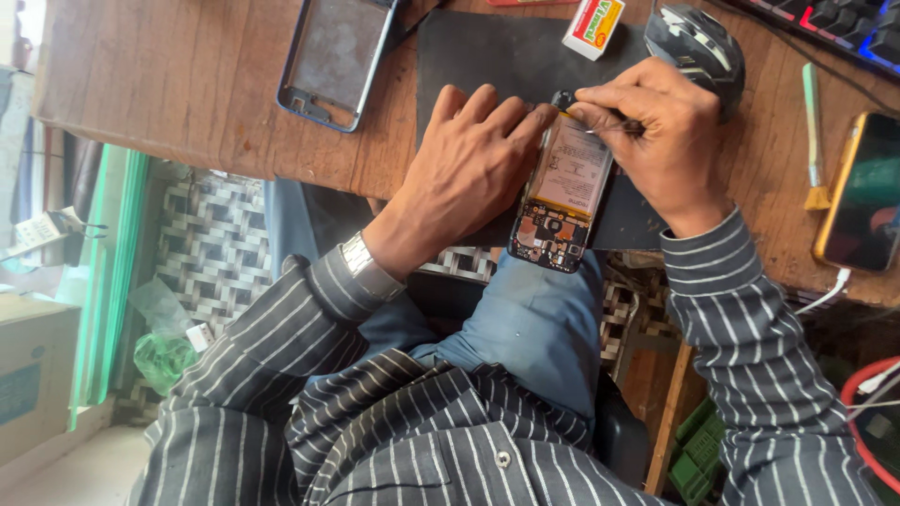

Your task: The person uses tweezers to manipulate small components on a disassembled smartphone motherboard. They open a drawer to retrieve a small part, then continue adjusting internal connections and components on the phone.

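Observation:
An opened phone with its back off lies on a black mat at the wooden table's near edge, battery and circuit board showing. My left hand lies flat on the phone's left side, pressing it down. My right hand pinches a small dark tool, whose tip sits at the phone's upper end near the battery top.
A blue phone frame lies at the upper left of the table. A small box, a computer mouse, a keyboard, a brush and a phone in a yellow case sit to the right.

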